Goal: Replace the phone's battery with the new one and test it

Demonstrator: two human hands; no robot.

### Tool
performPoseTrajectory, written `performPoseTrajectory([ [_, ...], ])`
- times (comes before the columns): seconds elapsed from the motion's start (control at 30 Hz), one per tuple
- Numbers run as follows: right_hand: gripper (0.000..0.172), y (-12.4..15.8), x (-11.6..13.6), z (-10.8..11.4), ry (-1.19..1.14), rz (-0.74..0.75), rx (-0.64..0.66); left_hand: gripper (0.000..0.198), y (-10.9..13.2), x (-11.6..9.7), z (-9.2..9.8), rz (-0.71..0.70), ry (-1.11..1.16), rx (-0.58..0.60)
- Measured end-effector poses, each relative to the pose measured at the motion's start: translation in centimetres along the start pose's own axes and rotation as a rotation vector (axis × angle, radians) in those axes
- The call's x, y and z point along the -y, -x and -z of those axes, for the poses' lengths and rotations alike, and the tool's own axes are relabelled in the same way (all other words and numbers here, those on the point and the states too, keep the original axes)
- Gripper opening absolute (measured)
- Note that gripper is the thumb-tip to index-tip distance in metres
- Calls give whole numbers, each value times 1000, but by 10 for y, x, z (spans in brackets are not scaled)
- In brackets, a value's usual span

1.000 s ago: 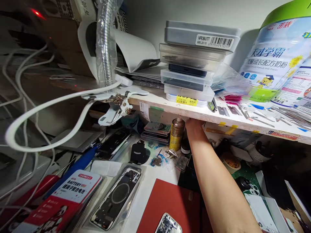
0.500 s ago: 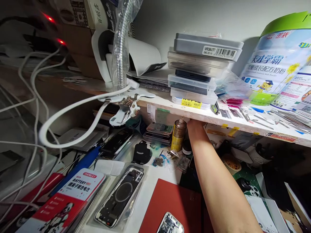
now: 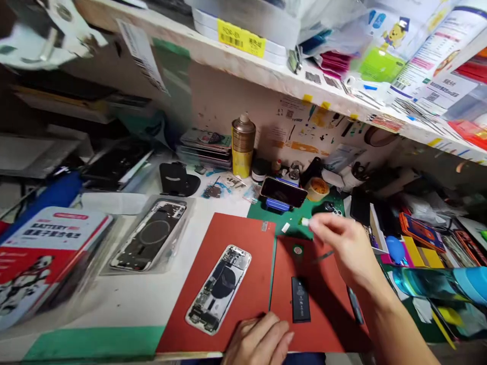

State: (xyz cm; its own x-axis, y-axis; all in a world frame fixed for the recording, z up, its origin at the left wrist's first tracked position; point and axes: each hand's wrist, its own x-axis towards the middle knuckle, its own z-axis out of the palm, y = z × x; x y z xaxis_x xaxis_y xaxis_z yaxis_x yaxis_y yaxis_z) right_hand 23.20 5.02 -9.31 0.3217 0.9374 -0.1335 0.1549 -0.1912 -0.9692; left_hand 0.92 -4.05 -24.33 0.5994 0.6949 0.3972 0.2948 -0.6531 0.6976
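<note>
My right hand (image 3: 338,235) hovers over the upper right of the red mat (image 3: 262,258), thumb and finger pinched on a small white-and-green piece (image 3: 305,221). At the mat's front edge rests my left hand (image 3: 258,340), its fingers curled together; whether they hold anything is hidden. An opened phone (image 3: 219,289) with bare inner parts lies left of centre on the mat. To its right is a black battery (image 3: 301,299). A round green-and-white sticker (image 3: 297,249) lies above the battery, and a small white piece (image 3: 285,227) is on the green surface behind.
A phone back housing (image 3: 152,234) in clear plastic and a red-and-white battery box (image 3: 45,258) lie at left. Behind stand a yellow spray can (image 3: 242,147) and a phone on a blue stand (image 3: 283,192). A loaded shelf (image 3: 213,63) overhangs the bench.
The view has swung down to the bench. My right hand has come back from under the shelf and now shows, pinching the small piece. My left hand has come into view.
</note>
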Motion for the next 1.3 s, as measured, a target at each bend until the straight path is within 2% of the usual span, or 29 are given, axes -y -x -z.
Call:
performPoseTrajectory([
  [0.07, 37, 43, -39, 28, 9, -230, -7, 35, -9, -5, 6, -101, -125, 23],
  [0.13, 44, 68, -73, 43, 5, -336, -12, 35, -17, -12, 9, -125, -202, 60],
  [0.2, 47, 79, -96, 47, -9, -391, -3, 35, -25, -18, 8, -130, -274, 99],
  [0.27, 50, 85, -108, 45, -24, -427, 10, 36, -30, -20, 4, -157, -330, 128],
  [0.33, 52, 90, -113, 42, -31, -460, 23, 33, -32, -20, -1, -178, -338, 126],
  [0.5, 56, 108, -120, 36, -34, -535, 75, 21, -28, -15, -1, -147, -195, -3],
  [0.77, 60, 124, -126, 36, -10, -580, 73, 25, -32, -15, -2, -196, -177, 93],
  [0.97, 53, 126, -124, 23, 34, -537, 79, 22, -31, -14, -2, -218, -126, 59],
  [1.3, 43, 119, -125, 8, 201, -466, 69, 25, -29, -14, -4, -270, -231, 62],
])
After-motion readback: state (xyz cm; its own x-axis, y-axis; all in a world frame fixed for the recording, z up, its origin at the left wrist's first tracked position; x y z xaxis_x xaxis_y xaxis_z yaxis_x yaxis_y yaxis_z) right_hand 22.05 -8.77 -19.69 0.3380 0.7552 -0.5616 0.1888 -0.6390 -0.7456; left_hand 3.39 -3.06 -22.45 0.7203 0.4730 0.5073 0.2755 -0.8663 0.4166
